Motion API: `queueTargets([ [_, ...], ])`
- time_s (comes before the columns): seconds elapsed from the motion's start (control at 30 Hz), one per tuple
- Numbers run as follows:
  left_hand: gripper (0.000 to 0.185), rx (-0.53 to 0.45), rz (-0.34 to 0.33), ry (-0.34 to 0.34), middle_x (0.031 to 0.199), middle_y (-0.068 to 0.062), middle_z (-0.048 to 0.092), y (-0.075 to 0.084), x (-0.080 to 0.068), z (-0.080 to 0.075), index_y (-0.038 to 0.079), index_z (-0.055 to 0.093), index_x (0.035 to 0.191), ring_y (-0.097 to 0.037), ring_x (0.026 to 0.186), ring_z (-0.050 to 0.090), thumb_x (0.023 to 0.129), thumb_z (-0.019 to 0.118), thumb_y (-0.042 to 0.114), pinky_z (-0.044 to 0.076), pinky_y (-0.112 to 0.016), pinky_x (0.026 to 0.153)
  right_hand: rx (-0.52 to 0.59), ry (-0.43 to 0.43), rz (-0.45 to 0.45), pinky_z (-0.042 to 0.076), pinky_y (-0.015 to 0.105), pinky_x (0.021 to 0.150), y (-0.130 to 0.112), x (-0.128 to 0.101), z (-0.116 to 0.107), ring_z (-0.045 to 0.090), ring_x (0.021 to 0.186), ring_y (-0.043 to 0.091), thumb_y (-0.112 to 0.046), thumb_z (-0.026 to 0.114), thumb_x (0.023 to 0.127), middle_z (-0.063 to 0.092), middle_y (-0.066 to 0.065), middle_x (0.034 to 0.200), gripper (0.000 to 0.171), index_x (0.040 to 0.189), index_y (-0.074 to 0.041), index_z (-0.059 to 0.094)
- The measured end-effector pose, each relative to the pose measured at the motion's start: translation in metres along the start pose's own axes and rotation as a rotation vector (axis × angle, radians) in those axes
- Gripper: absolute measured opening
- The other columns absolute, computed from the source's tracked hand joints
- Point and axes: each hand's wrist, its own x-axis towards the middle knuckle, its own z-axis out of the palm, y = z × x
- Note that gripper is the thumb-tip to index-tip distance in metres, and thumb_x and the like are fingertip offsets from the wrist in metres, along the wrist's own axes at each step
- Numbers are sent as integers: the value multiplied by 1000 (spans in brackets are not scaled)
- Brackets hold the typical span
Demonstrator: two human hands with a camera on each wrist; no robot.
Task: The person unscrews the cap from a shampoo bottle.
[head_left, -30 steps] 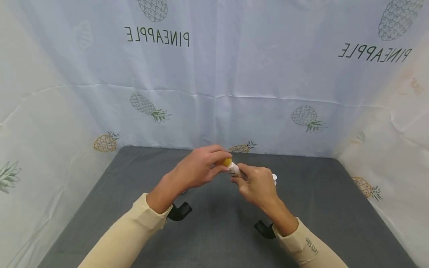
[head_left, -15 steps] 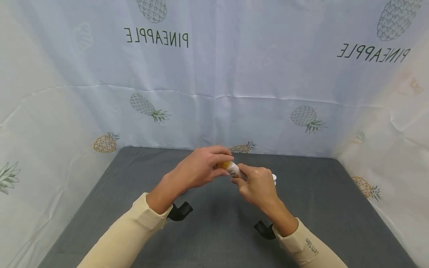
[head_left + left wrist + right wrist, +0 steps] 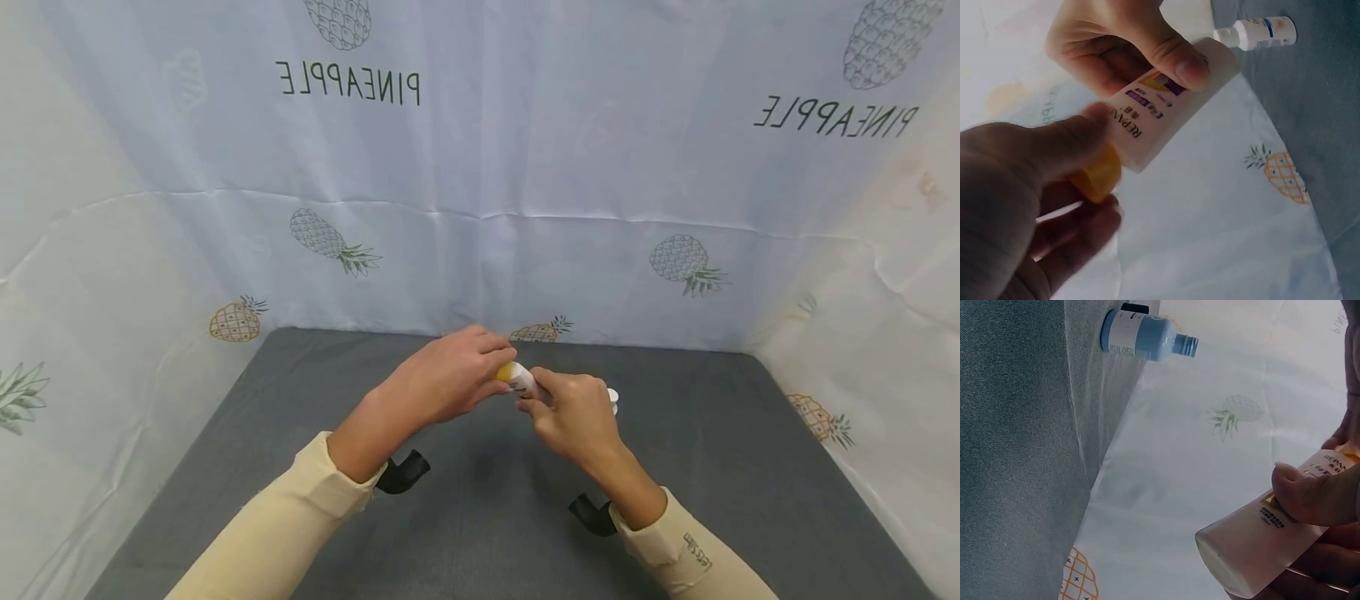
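Note:
A white bottle with a yellow cap is held tilted above the table, between both hands. My left hand has thumb and fingers round the cap; in the left wrist view the cap and left thumb look slightly blurred. My right hand grips the bottle's body, with the thumb lying across the printed label. "REPAN…" can be read on the bottle in the left wrist view. Its flattened bottom end sticks out below the right hand in the right wrist view.
A smaller white bottle with a narrow top stands on the grey table, mostly behind the right hand in the head view. A blue bottle with a bare threaded neck stands near a black object. A pineapple-print curtain surrounds the table.
My left hand has turned a little about the cap, its fingers shifting round it. The bottle's cap end has dipped slightly. The right hand stays nearly still.

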Motion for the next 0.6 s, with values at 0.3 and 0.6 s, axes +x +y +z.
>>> queueTargets([
  [0.3,20,56,46,35,111,-1,76,4,2,0,10,74,113,-18,103,69,98,75,23,60,-28,88,11,-10,13,28,19,46,0,-1,0,35,45,1,-13,96,71,62,-3,58,32,72,-12,64],
  [0.6,19,13,-40,-71,114,-3,74,7,4,-7,9,71,118,-20,104,70,101,70,18,61,-32,87,16,-11,17,28,19,46,1,-2,0,35,46,1,-13,96,71,62,-3,58,33,72,-13,63],
])
